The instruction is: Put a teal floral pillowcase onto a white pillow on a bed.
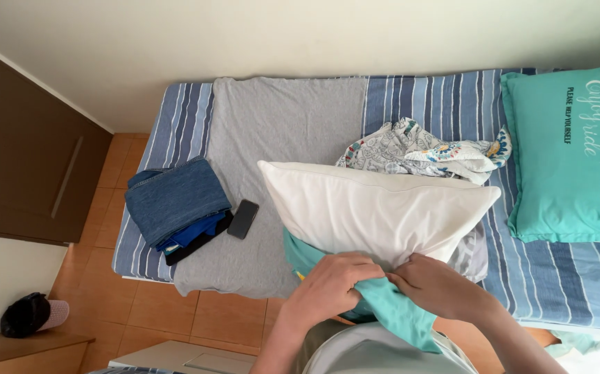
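A bare white pillow [376, 211] lies across the near edge of the striped bed [445, 104]. A teal pillowcase [393, 308] hangs from under its near side. My left hand [331, 284] grips the teal cloth at the pillow's lower edge. Right beside it, my right hand [435, 284] pinches the same cloth against the pillow's corner. Both hands touch the pillow.
A teal cushion [573, 156] lies at the right end of the bed. Patterned white fabric [424, 149] is crumpled behind the pillow. Folded jeans and blue clothes [175, 208] and a black phone [242, 219] rest on a grey sheet [286, 125]. A dark cabinet [23, 166] stands left.
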